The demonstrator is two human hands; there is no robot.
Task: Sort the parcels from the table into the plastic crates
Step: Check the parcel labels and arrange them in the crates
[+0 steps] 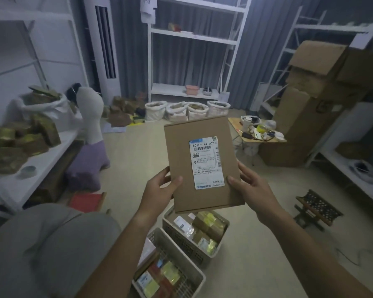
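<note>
The left hand (159, 186) and right hand (249, 186) each grip a side of the box (202, 164), holding it up over two crates (182, 239), probably so the label (206, 162) can be read. It starts "501E- M1 A21".

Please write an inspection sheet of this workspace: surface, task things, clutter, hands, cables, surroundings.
Surface: pale floor; white table at left.
Job's things: flat cardboard parcel held up, shipping label facing the camera; two plastic crates, near crate and far crate, both holding parcels; taped parcels heaped on the table.
Clutter: tape roll on the table; small folding table with oddments.
Grips: left hand and right hand hold the parcel's lower edges.
Cables: nothing seen for certain.
Surroundings: white shelves, four sacks, big cardboard boxes.
</note>
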